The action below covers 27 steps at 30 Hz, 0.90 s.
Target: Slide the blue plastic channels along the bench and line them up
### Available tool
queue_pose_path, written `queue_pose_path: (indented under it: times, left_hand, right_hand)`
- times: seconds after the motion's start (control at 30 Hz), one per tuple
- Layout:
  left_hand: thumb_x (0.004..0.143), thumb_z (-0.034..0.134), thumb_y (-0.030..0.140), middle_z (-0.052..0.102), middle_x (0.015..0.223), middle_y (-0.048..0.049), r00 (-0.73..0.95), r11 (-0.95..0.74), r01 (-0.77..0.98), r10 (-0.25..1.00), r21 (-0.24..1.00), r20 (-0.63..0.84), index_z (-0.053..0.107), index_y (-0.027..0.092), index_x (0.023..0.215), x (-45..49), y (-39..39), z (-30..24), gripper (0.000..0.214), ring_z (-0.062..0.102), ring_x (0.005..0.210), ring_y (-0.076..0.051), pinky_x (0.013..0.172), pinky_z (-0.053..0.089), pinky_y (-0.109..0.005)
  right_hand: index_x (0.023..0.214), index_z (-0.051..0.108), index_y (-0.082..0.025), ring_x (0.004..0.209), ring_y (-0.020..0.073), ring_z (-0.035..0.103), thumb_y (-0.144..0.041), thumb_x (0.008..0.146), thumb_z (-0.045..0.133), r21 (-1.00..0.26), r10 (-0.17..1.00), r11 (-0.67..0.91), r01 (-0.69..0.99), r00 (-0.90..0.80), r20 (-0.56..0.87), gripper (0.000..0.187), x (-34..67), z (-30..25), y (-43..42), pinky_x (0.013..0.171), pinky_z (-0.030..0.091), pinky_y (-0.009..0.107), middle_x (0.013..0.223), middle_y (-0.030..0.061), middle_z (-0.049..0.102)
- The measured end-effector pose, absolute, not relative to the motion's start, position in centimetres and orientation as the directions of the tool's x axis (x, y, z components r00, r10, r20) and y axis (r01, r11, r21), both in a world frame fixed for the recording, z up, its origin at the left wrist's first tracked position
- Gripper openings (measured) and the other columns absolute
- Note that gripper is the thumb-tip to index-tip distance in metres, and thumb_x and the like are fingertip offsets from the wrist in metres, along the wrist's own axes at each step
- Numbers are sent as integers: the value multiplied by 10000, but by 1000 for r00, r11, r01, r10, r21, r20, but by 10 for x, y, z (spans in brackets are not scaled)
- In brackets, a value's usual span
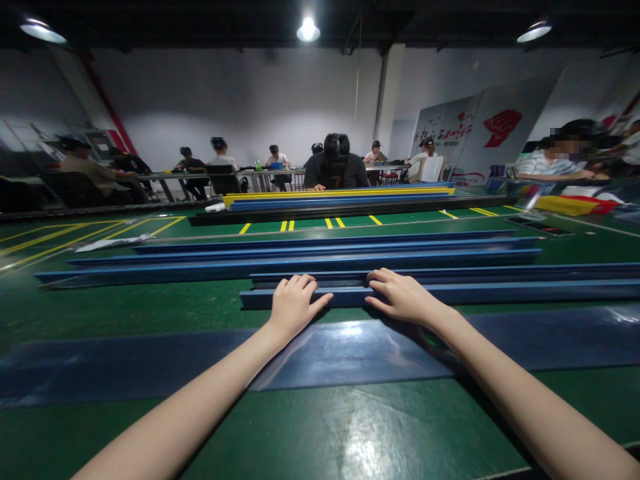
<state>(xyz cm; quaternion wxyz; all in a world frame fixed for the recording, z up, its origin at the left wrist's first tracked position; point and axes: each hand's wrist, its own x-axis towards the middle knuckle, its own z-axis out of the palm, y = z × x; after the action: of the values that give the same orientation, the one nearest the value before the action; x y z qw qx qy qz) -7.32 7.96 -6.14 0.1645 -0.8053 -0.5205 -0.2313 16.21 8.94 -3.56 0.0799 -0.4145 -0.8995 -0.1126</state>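
Observation:
My left hand (294, 303) and my right hand (403, 297) both rest on a long blue channel-shaped rail (500, 292) lying on the green floor. On each hand the fingers curl over the rail's upper edge and the thumb presses its near face. A flat dark blue strip (350, 353) lies on the floor under my wrists, running left to right. A second blue rail (550, 272) lies just behind the one I grip.
Several more long blue rails (300, 257) lie side by side farther out. Beyond them sits a stack of black, blue and yellow rails (340, 199) with a person seated behind it. Other people sit at tables along the back wall and at right.

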Motion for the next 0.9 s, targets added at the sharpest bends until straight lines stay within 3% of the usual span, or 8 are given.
queue_pose_path:
  times: [0.9]
  left_hand:
    - [830,396,501,627,950,-38,354,-404,914,749,-38,561,605,184,823,-74,82,-64,379,542,890,-184,700,358,-304]
  right_hand:
    - [887,583,-151,956,203,489,-363,857,367,159,726,627,762,-646,236,304,162,-37,89,739,430,296,1046,115,542]
